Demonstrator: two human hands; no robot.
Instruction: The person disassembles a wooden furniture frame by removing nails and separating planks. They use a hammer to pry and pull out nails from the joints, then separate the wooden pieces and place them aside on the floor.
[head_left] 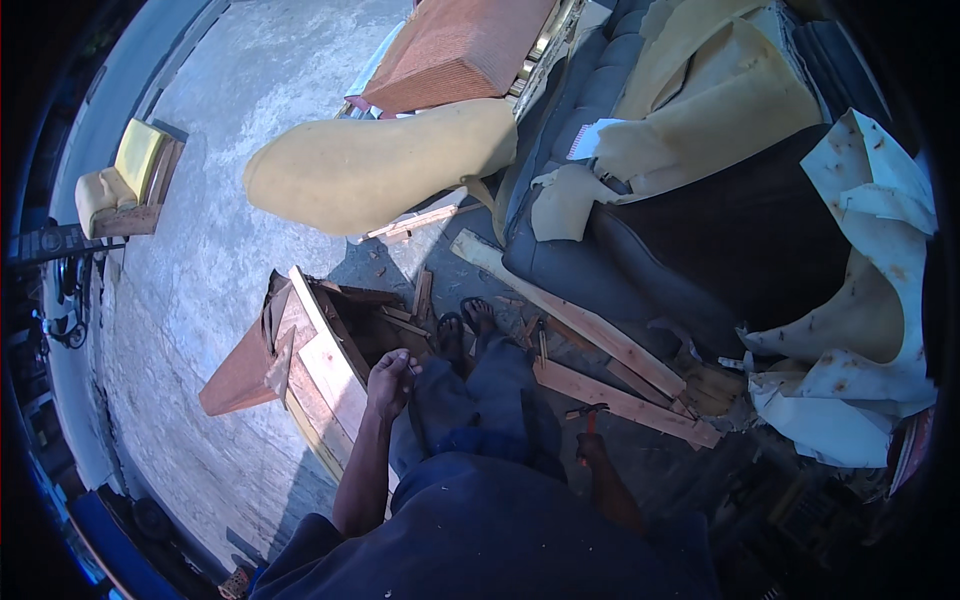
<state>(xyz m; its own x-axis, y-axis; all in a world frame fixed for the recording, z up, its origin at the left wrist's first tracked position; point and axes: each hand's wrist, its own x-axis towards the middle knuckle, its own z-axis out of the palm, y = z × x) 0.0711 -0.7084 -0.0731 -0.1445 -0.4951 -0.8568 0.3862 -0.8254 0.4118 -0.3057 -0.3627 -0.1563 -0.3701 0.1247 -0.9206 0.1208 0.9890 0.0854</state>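
In my right hand (592, 450), low and to the right of my legs, is a hammer (589, 411) with a dark head and an orange-red handle. My fingers are wrapped round that handle, and the head points away from me. My left hand (391, 378) is closed in front of my left thigh, fingertips drawn together; whatever they pinch is too small to name. Just beside it stands a wooden furniture frame (330, 362) with pale boards and torn brown covering, partly hollow inside.
Long planks (625, 400) and wood scraps lie by my sandalled feet. A dark tufted sofa (560, 240) at right carries torn foam (700, 125) and white sheeting (890, 210). A big foam pad (380, 165) lies ahead. A small yellow-beige armchair (130, 180) stands far left on concrete.
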